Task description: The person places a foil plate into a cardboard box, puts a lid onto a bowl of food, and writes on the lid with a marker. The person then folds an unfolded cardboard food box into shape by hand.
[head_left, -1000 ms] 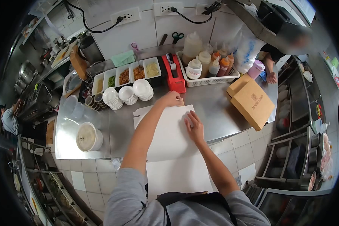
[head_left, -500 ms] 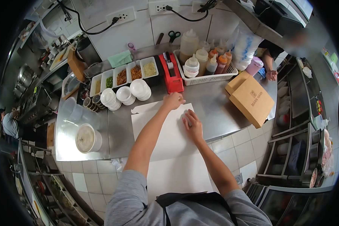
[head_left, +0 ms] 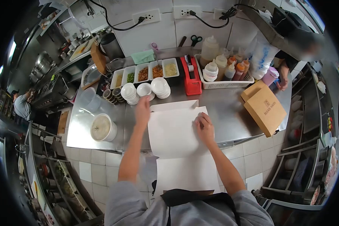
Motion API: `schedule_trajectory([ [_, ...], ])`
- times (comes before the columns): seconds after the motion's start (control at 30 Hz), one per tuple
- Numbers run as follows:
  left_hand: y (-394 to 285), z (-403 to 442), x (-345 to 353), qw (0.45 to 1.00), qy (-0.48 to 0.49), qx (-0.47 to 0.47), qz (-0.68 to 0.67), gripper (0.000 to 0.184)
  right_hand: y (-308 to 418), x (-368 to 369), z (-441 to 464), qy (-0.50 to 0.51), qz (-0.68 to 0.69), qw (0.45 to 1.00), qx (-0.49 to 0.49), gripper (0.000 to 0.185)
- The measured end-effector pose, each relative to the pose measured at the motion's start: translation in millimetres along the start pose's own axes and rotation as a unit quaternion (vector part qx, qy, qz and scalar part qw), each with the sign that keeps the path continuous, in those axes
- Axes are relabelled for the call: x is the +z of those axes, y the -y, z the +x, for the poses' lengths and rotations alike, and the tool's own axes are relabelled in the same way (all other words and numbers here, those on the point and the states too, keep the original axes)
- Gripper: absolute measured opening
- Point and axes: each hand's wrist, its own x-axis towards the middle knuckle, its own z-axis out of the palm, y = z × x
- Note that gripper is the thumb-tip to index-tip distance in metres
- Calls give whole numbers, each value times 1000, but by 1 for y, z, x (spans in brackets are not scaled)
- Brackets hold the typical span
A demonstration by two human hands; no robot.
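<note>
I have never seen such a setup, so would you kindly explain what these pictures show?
There is no machine here, only a person with a bare left hand and right hand. Every picture comes from one camera on that person's head, looking forward and down. A white cardboard sheet lies on the steel counter and reaches past its near edge. Beyond it stand stacked white bowls, containers of food, a red device and a basket of squeeze bottles; a brown MANN HANN box sits to the right. The right hand is at the sheet's right edge; the left, blurred, is near its upper left corner. Neither clearly grips it.
</note>
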Motion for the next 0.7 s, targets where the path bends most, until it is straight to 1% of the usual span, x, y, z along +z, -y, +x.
schedule_trajectory([
  [0.07, 40, -4, -28, 992, 108, -52, -41, 17, 1, -3, -2, -4, -28, 999, -33, 19],
  [0.1, 43, -1, -37, 983, 158, -76, -62, 20, 2, -3, 1, -8, -42, 998, -53, 19],
  [0.2, 40, 0, -38, 967, 241, -70, -45, 19, 1, 0, 1, -14, -32, 998, -60, 17],
  [0.3, 21, 4, -32, 974, 225, 4, 26, 21, 0, 0, 0, -18, -36, 997, -61, 17],
  [0.4, 5, 12, -27, 960, 258, 24, 101, 19, 0, -1, 1, -8, -31, 997, -66, 17],
  [0.5, -14, 23, -26, 932, 328, -13, 154, 16, -2, 0, 1, -13, -35, 997, -65, 18],
  [0.6, -22, 35, -21, 918, 347, -6, 195, 13, 2, -3, 1, -11, -40, 997, -69, 19],
  [0.7, -3, 41, -14, 911, 378, 52, 155, 12, 1, -2, 1, -17, -50, 995, -86, 20],
])
